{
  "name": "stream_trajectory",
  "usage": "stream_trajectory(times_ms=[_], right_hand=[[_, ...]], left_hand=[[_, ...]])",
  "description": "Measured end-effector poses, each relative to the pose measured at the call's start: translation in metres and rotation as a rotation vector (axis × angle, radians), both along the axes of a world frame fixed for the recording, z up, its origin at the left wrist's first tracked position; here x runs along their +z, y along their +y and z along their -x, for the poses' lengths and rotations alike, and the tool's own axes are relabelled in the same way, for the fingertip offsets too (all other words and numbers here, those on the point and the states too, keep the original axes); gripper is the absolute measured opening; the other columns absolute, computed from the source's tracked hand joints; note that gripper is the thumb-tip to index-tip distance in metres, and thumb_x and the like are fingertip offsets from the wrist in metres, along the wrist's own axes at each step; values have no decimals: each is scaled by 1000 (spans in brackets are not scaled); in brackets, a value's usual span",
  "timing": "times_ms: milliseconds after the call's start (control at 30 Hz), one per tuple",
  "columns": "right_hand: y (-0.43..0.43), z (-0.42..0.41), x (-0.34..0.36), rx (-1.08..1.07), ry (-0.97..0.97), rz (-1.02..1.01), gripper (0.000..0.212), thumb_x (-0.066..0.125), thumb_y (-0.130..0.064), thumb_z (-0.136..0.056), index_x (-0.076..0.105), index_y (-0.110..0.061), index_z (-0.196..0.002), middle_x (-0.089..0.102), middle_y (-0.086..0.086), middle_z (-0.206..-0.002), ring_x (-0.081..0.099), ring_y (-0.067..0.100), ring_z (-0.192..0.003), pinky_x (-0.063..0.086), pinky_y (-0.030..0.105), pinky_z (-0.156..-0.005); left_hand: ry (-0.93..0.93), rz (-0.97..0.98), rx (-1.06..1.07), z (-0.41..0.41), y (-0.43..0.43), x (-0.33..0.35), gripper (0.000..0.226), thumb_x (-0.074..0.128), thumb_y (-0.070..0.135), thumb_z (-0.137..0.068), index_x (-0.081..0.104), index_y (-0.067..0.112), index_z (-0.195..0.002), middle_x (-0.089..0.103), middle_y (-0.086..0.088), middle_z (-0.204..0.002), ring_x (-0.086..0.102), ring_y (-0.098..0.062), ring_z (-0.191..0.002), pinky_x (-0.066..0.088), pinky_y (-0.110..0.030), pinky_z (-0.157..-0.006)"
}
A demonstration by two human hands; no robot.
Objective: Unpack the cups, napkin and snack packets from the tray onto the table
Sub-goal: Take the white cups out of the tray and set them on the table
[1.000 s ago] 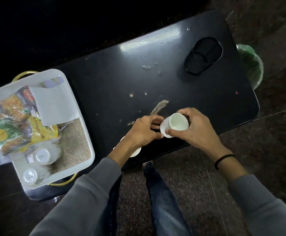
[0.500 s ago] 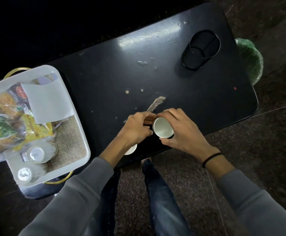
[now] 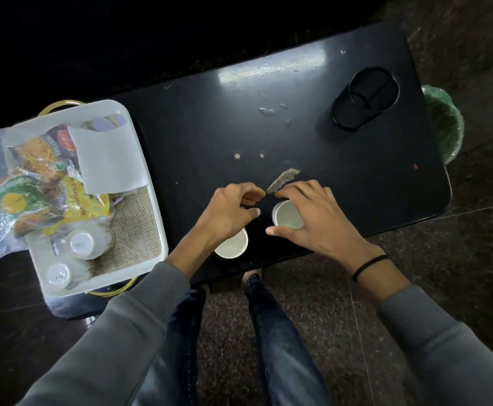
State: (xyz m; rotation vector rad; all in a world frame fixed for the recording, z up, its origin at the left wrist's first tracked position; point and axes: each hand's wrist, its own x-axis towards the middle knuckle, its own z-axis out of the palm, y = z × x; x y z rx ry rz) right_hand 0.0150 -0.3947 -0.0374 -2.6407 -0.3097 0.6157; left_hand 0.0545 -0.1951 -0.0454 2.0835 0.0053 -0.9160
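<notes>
Two small white paper cups upright on the glossy black table (image 3: 312,118), near its 6 o'clock edge — one cup (image 3: 287,213) under the right hand (image 3: 315,218), the other cup (image 3: 231,244) half hidden beneath the left wrist. Right hand spread loosely over its cup's rim, fingers open and not pinching, probably just steadying or letting go. Left hand (image 3: 229,210) curled with fingertips drawn together just beside the right; whether anything is pinched there, cannot tell. At 9 o'clock, the white plastic tray (image 3: 154,200) with burlap liner — inside it a folded white napkin (image 3: 107,159), crinkled yellow-and-green snack packets (image 3: 37,189) and two more upturned white cups (image 3: 72,253). Cups likely parked close to the body to leave room for the rest.
</notes>
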Motion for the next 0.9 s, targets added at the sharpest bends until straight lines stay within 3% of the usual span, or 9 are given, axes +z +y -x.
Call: stream_trajectory(times_ms=[200,333,467,533,633,733,900], right_hand=[[38,-22,21,46,-50,-45,32,67,-39,-94,69,-15,-115,67,-1,-115,53,22,-117,44,36,-96],[79,-34,30,77,-66,-74,24,68,-32,-94,70,-14,-109,68,-2,-105,55,18,-109,52,35,-81],[132,-42,36,104,-28,-155,25,69,-31,-94,67,-16,-113,66,-3,-104,61,17,-102,56,40,-80],[162,-44,36,126,-10,-182,27,69,-33,-93,65,-19,-116,66,-5,-106,63,15,-101,58,40,-80],[206,-43,33,188,19,-210,28,70,-32,-93,65,-19,-117,68,-7,-108,62,13,-103,59,40,-80],[248,-41,26,266,61,-198,30,70,-33,-93,64,-20,-120,67,-8,-113,61,10,-103,58,37,-84],[302,-35,9,382,170,-133,46,70,-36,-92,53,-22,-132,62,-3,-133,61,19,-118,55,43,-91]], left_hand=[[-94,28,161,2,25,17,25,73,10,-90,74,17,-114,77,5,-106,70,-3,-97,49,-1,-81],[-151,8,236,7,59,27,24,73,8,-89,75,14,-112,78,3,-105,72,-6,-99,49,-2,-83],[-152,-36,332,17,109,35,22,72,10,-91,74,16,-111,78,5,-105,71,-5,-100,43,3,-78],[-172,-107,392,26,138,38,21,69,12,-92,74,17,-111,77,6,-107,70,-6,-102,45,-4,-82],[-204,-253,467,41,179,42,23,67,13,-92,73,20,-113,75,5,-115,68,-13,-110,51,-29,-96],[-226,-391,480,58,220,41,28,70,12,-88,72,21,-115,71,-1,-122,65,-23,-112,51,-41,-94],[-239,-546,308,78,265,26,52,80,22,-80,62,17,-128,62,-4,-130,54,-29,-124,41,-42,-95]])
